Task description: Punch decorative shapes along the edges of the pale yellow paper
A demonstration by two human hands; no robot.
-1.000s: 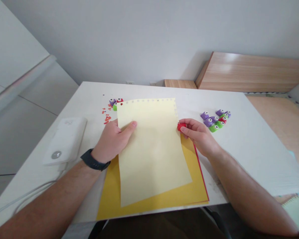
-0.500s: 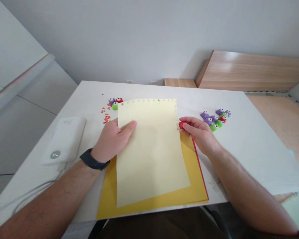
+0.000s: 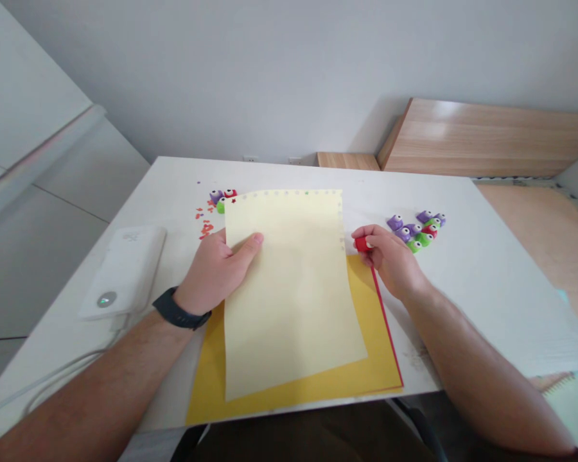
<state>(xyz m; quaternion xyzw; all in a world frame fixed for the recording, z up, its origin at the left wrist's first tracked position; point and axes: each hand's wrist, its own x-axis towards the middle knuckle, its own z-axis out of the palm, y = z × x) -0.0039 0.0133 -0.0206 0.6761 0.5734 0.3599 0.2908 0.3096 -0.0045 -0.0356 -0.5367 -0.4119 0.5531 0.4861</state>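
1. You're pinching the pale yellow sheet point(image 3: 289, 289) with your left hand point(image 3: 212, 273). The thumb is lying on top near its left edge and the fingers are tucked underneath, so that grip is clamped on the paper.
2. Your right hand point(image 3: 390, 260) is closing its grip around a small red punch point(image 3: 361, 244), held between thumb and fingertips. The punch is sitting just beside the sheet's right edge, up near the top corner, and it isn't biting the paper.
3. The pale sheet is lying slightly askew in the middle of the bench point(image 3: 486, 282). A row of small punched holes is running along its far edge and a little way down the right edge.
4. Under it, a darker yellow sheet point(image 3: 356, 378) is showing at the near and right sides, with a thin red sheet point(image 3: 388, 327) peeking out along the right.
5. Just past your right hand, a cluster of purple, green and red punches point(image 3: 417, 231) is resting on the bench.
6. A few more punches point(image 3: 221, 197) are sitting at the sheet's far left corner, with red paper bits point(image 3: 205, 224) scattered beside them.
7. A white device point(image 3: 125, 266) is lying to the left of your left hand, its cable point(image 3: 62, 378) trailing towards you.
8. You're wearing a dark watch point(image 3: 178, 311) on the left wrist.
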